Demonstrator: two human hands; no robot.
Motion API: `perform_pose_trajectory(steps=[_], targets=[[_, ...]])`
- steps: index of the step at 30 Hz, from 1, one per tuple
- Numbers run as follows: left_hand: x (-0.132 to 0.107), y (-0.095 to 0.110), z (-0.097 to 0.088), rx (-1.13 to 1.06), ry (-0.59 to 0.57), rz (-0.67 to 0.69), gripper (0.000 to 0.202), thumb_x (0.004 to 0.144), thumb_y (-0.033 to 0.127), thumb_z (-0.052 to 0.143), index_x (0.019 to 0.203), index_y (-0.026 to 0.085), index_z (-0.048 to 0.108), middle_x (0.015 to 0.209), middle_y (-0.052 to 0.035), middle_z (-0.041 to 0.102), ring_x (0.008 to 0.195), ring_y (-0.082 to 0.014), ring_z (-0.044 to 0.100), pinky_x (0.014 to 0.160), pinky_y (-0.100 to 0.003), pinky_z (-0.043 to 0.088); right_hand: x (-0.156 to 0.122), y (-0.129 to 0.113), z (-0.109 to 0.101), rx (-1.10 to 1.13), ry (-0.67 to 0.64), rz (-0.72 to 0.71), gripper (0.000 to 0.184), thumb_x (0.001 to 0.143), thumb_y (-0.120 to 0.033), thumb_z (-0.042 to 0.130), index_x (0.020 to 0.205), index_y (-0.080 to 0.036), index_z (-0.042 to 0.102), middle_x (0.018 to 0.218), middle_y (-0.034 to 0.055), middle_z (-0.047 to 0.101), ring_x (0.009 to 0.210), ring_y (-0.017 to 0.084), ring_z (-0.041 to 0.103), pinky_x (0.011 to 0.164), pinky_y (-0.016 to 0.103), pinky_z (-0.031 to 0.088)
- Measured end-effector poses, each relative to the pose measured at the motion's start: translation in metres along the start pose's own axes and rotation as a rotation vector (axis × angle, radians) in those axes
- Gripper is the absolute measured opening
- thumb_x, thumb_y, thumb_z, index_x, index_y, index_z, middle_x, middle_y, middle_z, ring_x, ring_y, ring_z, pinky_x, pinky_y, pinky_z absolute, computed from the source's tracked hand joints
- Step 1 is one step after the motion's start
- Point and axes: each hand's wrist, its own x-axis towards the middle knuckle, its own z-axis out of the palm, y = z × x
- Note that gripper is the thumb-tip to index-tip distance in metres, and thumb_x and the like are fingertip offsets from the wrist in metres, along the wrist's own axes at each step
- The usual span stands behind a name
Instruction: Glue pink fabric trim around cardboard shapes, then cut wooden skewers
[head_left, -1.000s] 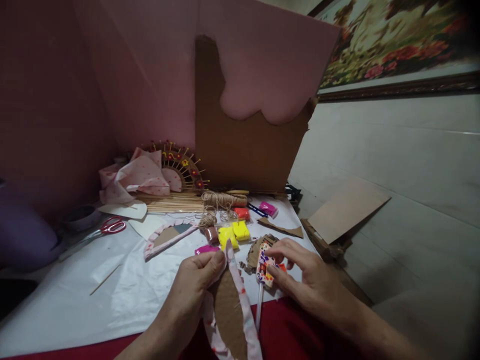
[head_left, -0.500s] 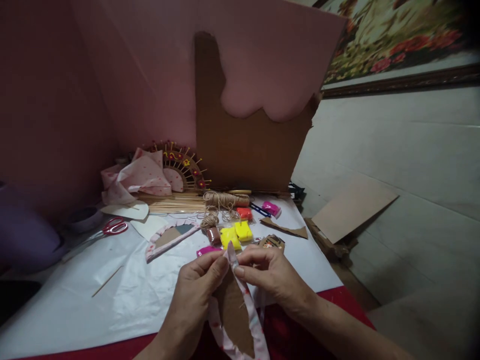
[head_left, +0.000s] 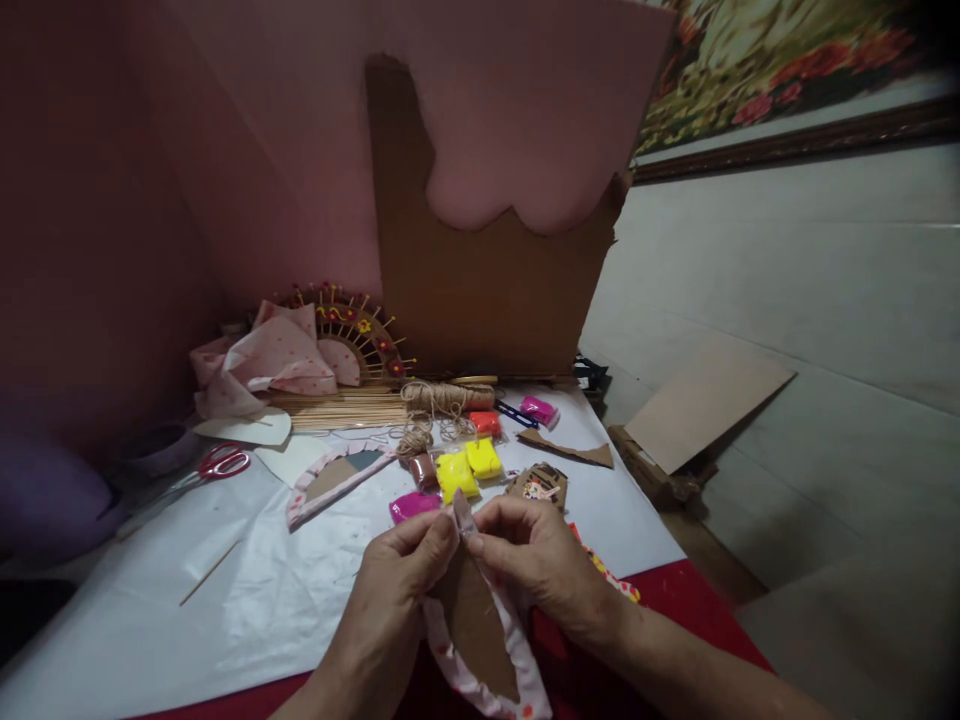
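While both hands are occupied, the leaf, a pointed piece of cardboard (head_left: 480,630) edged in pink cloth, sits between them over the near edge of the bench (head_left: 262,600), tip pointing away. The left hand (head_left: 409,560) pinches the left side of its tip between thumb and forefinger; the right hand (head_left: 517,550) pinches the cloth opposite, fingers curled in.

Just beyond the leaf lie clear packets: two yellow packets (head_left: 456,476), a brown packet (head_left: 423,473) and a magenta packet (head_left: 415,507), each with coloured stuff inside. Farther beyond it are a red packet (head_left: 484,424), the twine (head_left: 450,398) and, to the right, another magenta packet (head_left: 539,411).

Right of the leaf, the right hand partly hides a cardboard lump (head_left: 551,480), and its arm crosses in front of a patterned strip (head_left: 602,569); a scrap (head_left: 566,450) lies beyond.

Well left of the leaf are a stick (head_left: 210,572), scissors (head_left: 225,462) and a cloth-edged half-round (head_left: 341,476). Behind these, crumpled cloth (head_left: 277,350) covers part of a fan (head_left: 379,345).
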Motion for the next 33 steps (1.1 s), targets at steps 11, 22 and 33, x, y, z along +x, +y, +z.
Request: perform_pose_trajectory(steps=[11,22,33], targets=[[-0.008,0.008,0.004,0.154,0.092,0.054,0.027,0.074,0.03,0.067,0.098,0.02,0.068,0.092,-0.006,0.07,0.083,-0.0176,0.062,0.066,-0.022,0.046,-0.003,-0.001,-0.006,0.042,-0.037,0.048,0.029,0.063,-0.036,0.075,0.066,-0.011,0.061,0.056,-0.0042,0.052,0.051,0.006,0.042,0.051,0.02,0.032],[-0.007,0.012,0.009,0.255,0.15,0.118,0.025,0.068,0.036,0.072,0.082,0.015,0.071,0.075,-0.0025,0.069,0.065,-0.0108,0.056,0.059,-0.019,0.043,-0.004,0.004,-0.007,0.012,-0.086,0.046,0.019,0.067,-0.03,0.07,0.068,-0.013,0.062,0.061,-0.0029,0.055,0.055,0.008,0.046,0.052,0.02,0.034],[-0.003,0.014,-0.002,0.616,0.109,0.425,0.009,0.074,0.021,0.062,0.079,0.02,0.071,0.084,-0.0019,0.069,0.081,-0.0157,0.061,0.071,-0.022,0.045,-0.004,0.003,-0.01,0.019,-0.084,0.104,0.017,0.066,-0.029,0.068,0.068,-0.013,0.063,0.055,-0.0044,0.05,0.05,0.007,0.041,0.051,0.022,0.031]])
